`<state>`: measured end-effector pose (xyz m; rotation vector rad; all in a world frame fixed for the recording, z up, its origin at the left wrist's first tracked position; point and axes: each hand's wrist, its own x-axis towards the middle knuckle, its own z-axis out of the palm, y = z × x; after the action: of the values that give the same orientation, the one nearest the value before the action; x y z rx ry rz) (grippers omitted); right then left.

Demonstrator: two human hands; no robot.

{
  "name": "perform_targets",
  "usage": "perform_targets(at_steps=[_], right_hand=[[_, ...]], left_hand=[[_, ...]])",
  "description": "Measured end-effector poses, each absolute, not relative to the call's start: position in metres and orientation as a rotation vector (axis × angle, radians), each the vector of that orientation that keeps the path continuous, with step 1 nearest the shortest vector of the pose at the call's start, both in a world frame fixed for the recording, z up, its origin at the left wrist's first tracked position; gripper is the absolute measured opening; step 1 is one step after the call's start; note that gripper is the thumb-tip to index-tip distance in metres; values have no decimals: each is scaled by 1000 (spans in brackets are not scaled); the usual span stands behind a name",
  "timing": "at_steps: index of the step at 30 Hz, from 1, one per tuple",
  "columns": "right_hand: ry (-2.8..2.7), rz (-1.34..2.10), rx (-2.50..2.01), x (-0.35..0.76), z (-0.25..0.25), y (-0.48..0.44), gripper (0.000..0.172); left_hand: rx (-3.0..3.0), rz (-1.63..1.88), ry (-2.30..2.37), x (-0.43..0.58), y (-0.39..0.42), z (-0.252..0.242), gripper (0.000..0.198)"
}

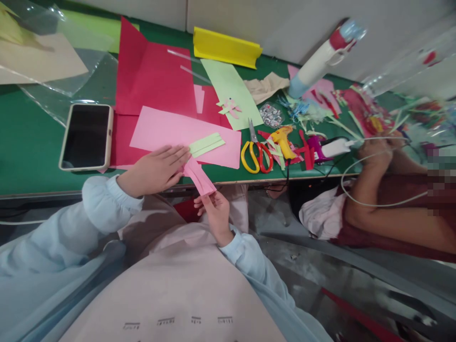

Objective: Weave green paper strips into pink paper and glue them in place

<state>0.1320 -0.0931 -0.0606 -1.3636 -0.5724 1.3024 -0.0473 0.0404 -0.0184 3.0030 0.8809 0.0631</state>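
My left hand [158, 166] lies flat with fingers stretched over paper at the table's front edge. Its fingertips touch a folded light-green paper strip [208, 146] and the upper end of a pink paper strip [200, 177]. The pink strip slants down past the edge, creased lengthwise. At its lower end my right hand [216, 209] pinches it between thumb and fingers. Beneath the green strip is a larger pink sheet [160, 126], resting on red paper [156, 76]. To the right, scissors [255, 149] with yellow and red handles lie beside a yellow glue gun [283, 141].
A phone [86, 137] lies at left by clear plastic [46, 104]. Behind are a folded yellow sheet [228, 47], a light-green sheet [238, 88] with a small paper figure, and a bottle [320, 61]. Another person's hands [379, 147] work at right near a purple glue gun [317, 149].
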Motion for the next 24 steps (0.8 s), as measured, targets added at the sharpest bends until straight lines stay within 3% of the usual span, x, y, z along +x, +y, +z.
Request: perform_targets(at_steps=[15,24], right_hand=[[-400,1401,-1305,134,-61,-89,25],[-425,1450,-1262,136,-69,-85,30]], left_hand=[[2970,154,881,-47,40,-20,59],[3001,129,871,-48,40,-19,59]])
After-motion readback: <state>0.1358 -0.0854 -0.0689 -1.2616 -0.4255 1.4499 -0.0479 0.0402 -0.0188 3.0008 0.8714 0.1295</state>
